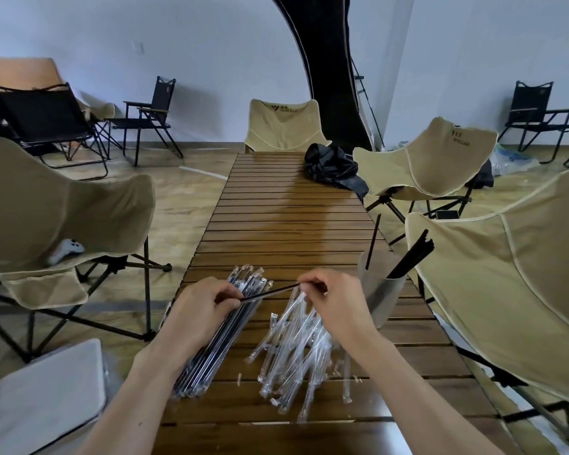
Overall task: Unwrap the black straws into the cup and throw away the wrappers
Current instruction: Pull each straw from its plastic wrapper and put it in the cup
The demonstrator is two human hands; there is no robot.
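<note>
I judge we're partway: several bare straws (408, 257) already stand in the cup (380, 290) at the worktop (293, 208) right edge; emptied wrappers (296, 356) lie piled in front of me, none binned yet; a stack of wrapped straws (224, 333) waits under my left arm. Current black straw (270, 292) spans between both grips; left hand (199, 311) pinches its near end, right hand (330, 298) pinches the far end; cup sits just beside the right hand.
</note>
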